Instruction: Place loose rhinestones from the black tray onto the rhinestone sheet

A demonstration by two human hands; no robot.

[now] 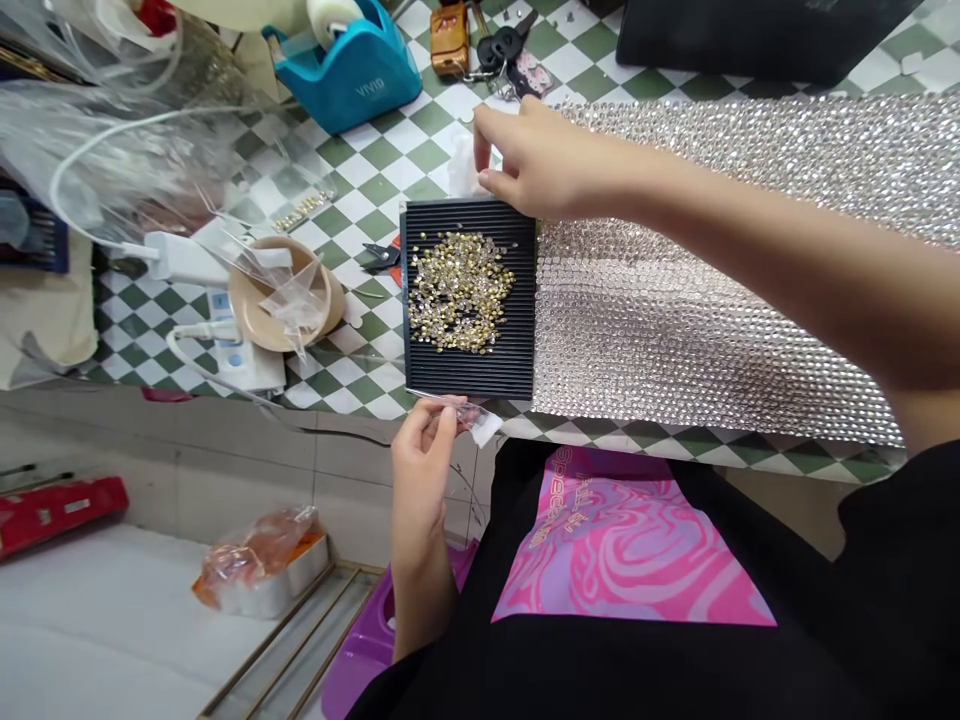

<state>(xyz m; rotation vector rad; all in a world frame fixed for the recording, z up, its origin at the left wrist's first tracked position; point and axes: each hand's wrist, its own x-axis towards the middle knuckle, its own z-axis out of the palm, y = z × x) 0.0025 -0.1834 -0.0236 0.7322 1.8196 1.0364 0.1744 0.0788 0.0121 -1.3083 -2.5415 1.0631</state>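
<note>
A black ridged tray (pixel 469 380) holds a loose pile of gold and clear rhinestones (pixel 461 290). Below its front edge, my left hand (pixel 427 435) pinches a small clear plastic piece with a white end (pixel 484 425). My right hand (pixel 525 155) is over the tray's back edge, thumb and index fingertips nearly together beside a crumpled white piece (pixel 463 165); whatever is between them is too small to make out. A wide sheet of sparkling rhinestones (pixel 675 330) runs right from the tray, under my right forearm.
Left of the tray lie small black-bladed pliers (pixel 382 256), a tan cup (pixel 281 300) with plastic scraps, and a power strip (pixel 251 365) with white cables. A blue tape dispenser (pixel 360 80), keys (pixel 502 50) and a black box (pixel 757 40) stand at the back.
</note>
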